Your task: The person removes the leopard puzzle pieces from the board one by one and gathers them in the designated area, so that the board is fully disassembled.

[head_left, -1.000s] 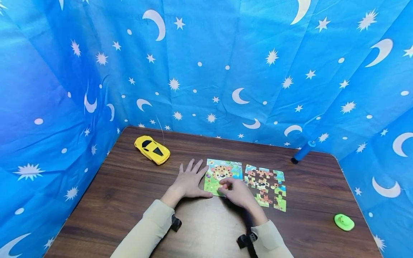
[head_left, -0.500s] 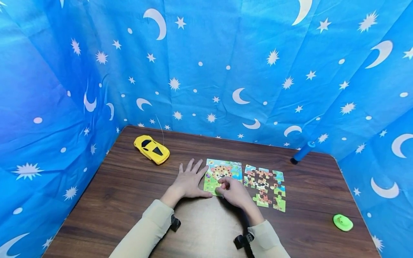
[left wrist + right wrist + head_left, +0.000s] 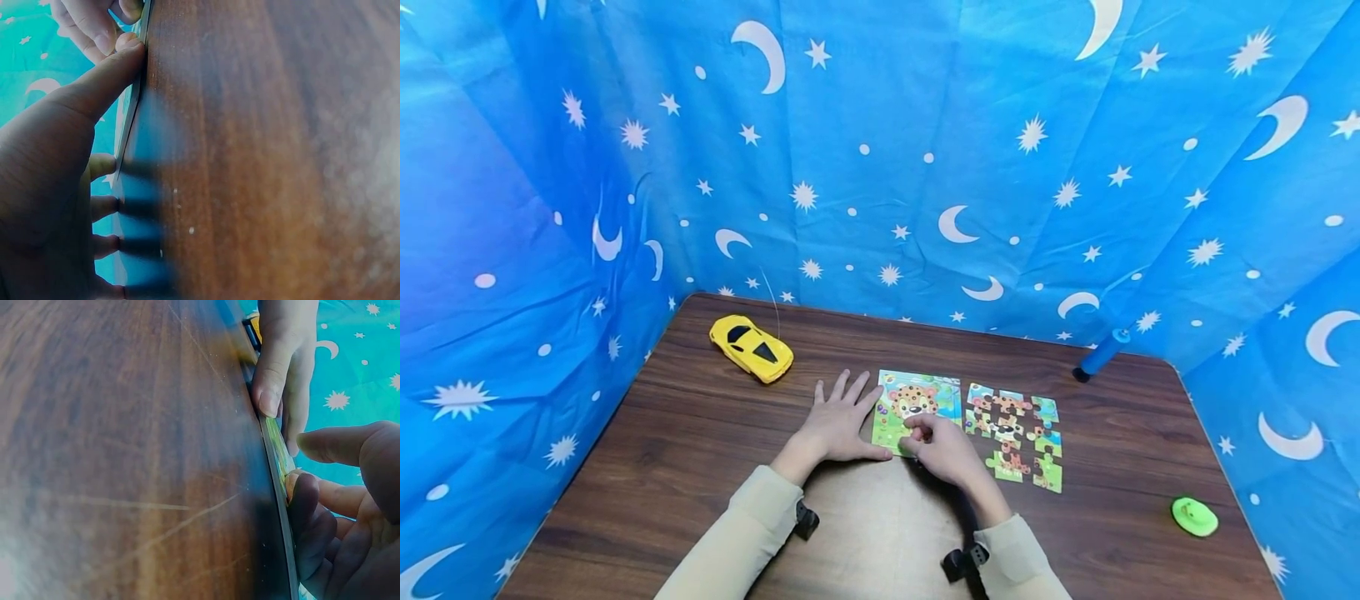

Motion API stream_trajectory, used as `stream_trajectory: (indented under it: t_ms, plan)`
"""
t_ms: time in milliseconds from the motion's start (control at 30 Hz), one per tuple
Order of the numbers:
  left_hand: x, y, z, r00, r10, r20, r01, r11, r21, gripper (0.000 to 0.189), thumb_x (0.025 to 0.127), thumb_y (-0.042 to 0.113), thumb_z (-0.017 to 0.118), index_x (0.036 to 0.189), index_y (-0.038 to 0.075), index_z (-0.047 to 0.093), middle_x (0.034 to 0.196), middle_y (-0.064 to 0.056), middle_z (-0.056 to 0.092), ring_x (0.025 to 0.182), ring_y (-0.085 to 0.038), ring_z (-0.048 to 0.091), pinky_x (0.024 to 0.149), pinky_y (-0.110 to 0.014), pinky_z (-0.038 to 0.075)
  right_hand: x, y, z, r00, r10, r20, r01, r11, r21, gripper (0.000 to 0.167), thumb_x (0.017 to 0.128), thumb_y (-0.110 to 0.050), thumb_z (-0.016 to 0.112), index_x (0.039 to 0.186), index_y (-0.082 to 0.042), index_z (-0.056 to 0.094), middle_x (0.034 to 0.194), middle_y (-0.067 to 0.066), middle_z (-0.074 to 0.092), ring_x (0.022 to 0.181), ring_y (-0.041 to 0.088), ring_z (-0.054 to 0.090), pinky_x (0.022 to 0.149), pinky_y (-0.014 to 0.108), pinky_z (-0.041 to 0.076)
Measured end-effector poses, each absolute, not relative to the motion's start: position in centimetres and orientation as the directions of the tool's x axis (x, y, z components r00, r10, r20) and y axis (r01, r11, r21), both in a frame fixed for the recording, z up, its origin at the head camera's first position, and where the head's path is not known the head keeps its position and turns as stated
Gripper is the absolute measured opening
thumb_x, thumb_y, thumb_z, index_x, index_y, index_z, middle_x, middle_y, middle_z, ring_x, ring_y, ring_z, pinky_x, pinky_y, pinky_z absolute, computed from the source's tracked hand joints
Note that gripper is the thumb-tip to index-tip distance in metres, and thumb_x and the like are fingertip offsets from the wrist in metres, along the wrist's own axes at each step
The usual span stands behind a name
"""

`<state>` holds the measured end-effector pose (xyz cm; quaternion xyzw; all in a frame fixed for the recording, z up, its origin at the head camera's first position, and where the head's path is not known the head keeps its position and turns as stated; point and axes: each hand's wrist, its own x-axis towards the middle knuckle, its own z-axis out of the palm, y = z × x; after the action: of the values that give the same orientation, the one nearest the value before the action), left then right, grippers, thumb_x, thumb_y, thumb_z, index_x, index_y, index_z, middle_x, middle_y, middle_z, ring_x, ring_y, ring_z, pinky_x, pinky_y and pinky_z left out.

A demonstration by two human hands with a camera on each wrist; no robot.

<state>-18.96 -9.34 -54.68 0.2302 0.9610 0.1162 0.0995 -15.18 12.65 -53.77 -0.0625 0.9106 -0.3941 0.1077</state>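
A square jigsaw puzzle point(image 3: 887, 433) with a leopard picture lies near the table's middle. My left hand point(image 3: 837, 425) is spread at its left side, fingertips by the left edge and thumb touching the lower edge. Over the puzzle's lower right part is my right hand point(image 3: 942, 448), its fingers curled in against the surface. In the right wrist view its thumb point(image 3: 312, 444) stands apart from the curled fingers point(image 3: 305, 494), and no loose piece shows between them. Part of the picture is hidden beneath this hand. Right of it lies a second puzzle, its pieces point(image 3: 1009, 475) spaced apart.
A yellow toy car point(image 3: 751, 348) stands at the back left of the brown table point(image 3: 625, 500). At the back right lies a blue tube point(image 3: 1099, 357), and a small green object point(image 3: 1195, 517) sits near the right edge. A blue star-patterned curtain point(image 3: 880, 183) surrounds the table.
My right hand has shifted slightly left and down over the puzzle, its fingers staying curled. The left hand has kept its place.
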Motion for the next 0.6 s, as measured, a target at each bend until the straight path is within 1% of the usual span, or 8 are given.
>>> stream_trajectory:
  t_ms: [300,400,500,600]
  plan:
    - [-18.97,-9.28,-54.86,-0.871,0.472,-0.138,0.427,0.865,0.264,0.113,0.078,0.086,0.063,0.167,0.025,0.028,0.173,-0.010,0.015,0.157,-0.041,0.007,0.114,-0.078,0.009,-15.16,12.65,-53.71,-0.973,-0.182,-0.145,-0.011,0.659,-0.752,0.023,0.095,-0.020,0.076,0.115,-0.010,0.072,0.091,-0.005,0.066,0.077,0.011,0.060,0.075,0.036,0.051]
    - [-19.02,-9.30,-54.99,-0.870,0.474,-0.135,0.429,0.863,0.266,0.114,0.078,0.086,0.063,0.167,0.025,0.027,0.173,-0.010,0.014,0.157,-0.041,0.006,0.114,-0.078,0.009,-15.18,12.59,-53.72,-0.977,-0.164,-0.133,-0.002,0.637,-0.771,0.019,0.095,-0.017,0.073,0.113,-0.010,0.072,0.093,-0.004,0.068,0.077,0.011,0.062,0.075,0.037,0.052]
    - [-19.11,-9.34,-55.15,-0.870,0.474,-0.134,0.432,0.865,0.257,0.114,0.078,0.087,0.062,0.167,0.025,0.027,0.173,-0.010,0.014,0.157,-0.041,0.006,0.114,-0.078,0.009,-15.27,12.51,-53.78,-0.982,-0.149,-0.112,-0.002,0.609,-0.793,0.014,0.096,-0.015,0.070,0.109,-0.009,0.072,0.092,-0.002,0.069,0.077,0.012,0.063,0.075,0.037,0.053]
    - [-19.14,-9.39,-55.22,-0.869,0.476,-0.133,0.434,0.864,0.256,0.115,0.078,0.088,0.061,0.167,0.025,0.026,0.173,-0.010,0.014,0.157,-0.041,0.006,0.114,-0.078,0.010,-15.36,12.39,-53.94,-0.987,-0.131,-0.092,-0.002,0.588,-0.809,0.011,0.096,-0.014,0.069,0.106,-0.009,0.073,0.089,-0.002,0.070,0.076,0.012,0.063,0.075,0.037,0.053]
